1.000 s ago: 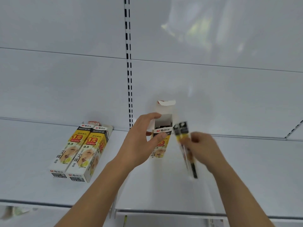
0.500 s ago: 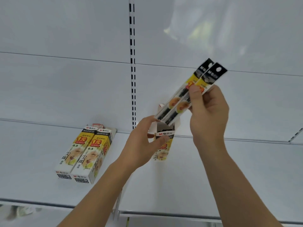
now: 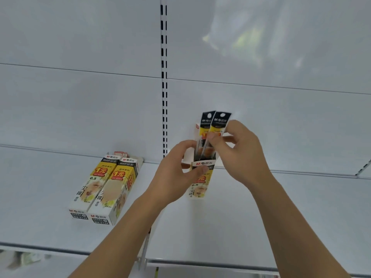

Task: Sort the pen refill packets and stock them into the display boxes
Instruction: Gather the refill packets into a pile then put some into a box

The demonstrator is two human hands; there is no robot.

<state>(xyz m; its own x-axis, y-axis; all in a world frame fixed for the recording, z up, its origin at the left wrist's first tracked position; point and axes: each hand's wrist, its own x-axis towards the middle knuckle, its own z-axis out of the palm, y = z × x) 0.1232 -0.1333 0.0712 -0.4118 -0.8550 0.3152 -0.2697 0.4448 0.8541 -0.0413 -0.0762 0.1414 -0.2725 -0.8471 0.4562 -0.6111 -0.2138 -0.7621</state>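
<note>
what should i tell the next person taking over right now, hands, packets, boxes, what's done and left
Left hand grips the open display box standing on the shelf, steadying it.
Right hand pinches two refill packets, lower ends already inside the box mouth, black header tops sticking out above.
Two closed boxes lie side by side on the shelf to the left.
Done: packets lined up and partly in.
Left: push them fully down and let go; no loose packets in view.
</note>
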